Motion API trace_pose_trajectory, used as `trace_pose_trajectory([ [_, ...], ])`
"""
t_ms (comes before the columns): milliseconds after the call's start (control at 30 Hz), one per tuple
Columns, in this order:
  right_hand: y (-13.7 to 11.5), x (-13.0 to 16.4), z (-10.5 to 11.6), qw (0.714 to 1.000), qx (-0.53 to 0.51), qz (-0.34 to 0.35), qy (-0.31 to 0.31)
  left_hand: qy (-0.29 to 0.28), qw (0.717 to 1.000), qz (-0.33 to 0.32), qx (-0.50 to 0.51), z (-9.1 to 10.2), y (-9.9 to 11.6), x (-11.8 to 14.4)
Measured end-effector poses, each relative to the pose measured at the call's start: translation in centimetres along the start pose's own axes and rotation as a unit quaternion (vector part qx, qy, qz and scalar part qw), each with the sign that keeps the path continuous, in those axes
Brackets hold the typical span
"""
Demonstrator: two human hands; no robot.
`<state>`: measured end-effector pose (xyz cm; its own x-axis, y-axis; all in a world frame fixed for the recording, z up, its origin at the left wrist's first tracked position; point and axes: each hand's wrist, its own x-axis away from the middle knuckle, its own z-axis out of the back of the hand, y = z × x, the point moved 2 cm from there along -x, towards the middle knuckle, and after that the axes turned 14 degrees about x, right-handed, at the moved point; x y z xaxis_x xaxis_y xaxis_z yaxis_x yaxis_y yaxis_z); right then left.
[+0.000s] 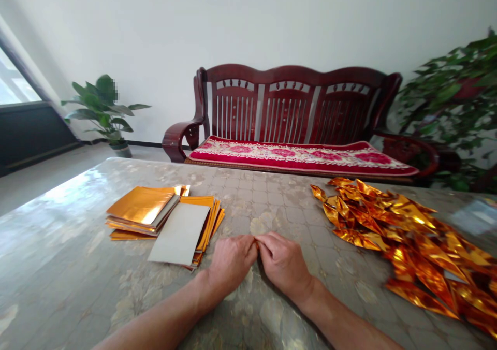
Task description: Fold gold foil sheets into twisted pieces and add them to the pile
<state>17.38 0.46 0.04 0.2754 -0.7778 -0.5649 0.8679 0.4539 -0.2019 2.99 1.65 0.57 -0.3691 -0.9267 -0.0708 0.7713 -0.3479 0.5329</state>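
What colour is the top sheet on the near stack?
Grey, its plain side up, on the near stack of gold sheets; head view.

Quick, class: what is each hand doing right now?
Left hand: closed, pinching a small gold piece.
Right hand: closed, pinching the same piece.

The folded pieces (407,236) are glossy gold foil paper. The sheets (143,207) shine too, one back (180,233) matt grey. The counter (58,267) is smooth, glossy stone.
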Motion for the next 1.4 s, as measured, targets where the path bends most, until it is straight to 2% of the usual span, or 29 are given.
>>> trace_pose_trajectory([
  [233, -0.9, -0.2, 0.5, 0.998, 0.046, 0.009, 0.036, -0.038, 0.999, 0.016, -0.027, 0.1, 0.5, 0.3],
  [367, -1.2, 0.0, 0.7, 0.997, 0.049, 0.016, 0.060, -0.033, 0.999, -0.012, -0.029, 0.0, 0.6, 0.5],
  [567, -0.3, -0.2, 0.2, 0.999, -0.003, -0.004, 0.050, 0.016, 0.999, -0.040, 0.025, -0.4, -0.6, 0.0],
  [700, 1.3, -0.4, 0.0, 0.997, -0.059, -0.040, 0.024, 0.069, 0.995, -0.045, 0.053, 0.1, -1.2, -0.4],
  [800, 2.3, -0.3, 0.1, 0.997, -0.061, -0.050, -0.003, 0.083, 0.993, -0.042, 0.071, 0.6, -1.6, -0.6],
  [900, 2.9, -0.3, 0.2, 0.998, -0.050, -0.025, 0.008, 0.081, 0.993, -0.034, 0.080, 0.9, -1.8, -0.6],
  [1000, 3.0, -0.5, 0.6, 0.998, -0.027, 0.038, 0.034, 0.078, 0.993, -0.030, 0.082, 0.9, -1.9, -0.6],
  [1167, 2.8, -0.7, 1.1, 0.991, 0.020, 0.131, 0.007, 0.086, 0.990, -0.046, 0.100, 0.6, -2.1, -0.7],
  [1333, 2.6, -0.7, 1.1, 0.988, 0.041, 0.147, 0.001, 0.147, 0.977, -0.109, 0.111, 0.7, -2.3, -0.4],
  [1400, 2.7, -0.7, 1.0, 0.989, 0.034, 0.145, 0.003, 0.154, 0.971, -0.141, 0.117, 0.9, -2.4, -0.3],
])
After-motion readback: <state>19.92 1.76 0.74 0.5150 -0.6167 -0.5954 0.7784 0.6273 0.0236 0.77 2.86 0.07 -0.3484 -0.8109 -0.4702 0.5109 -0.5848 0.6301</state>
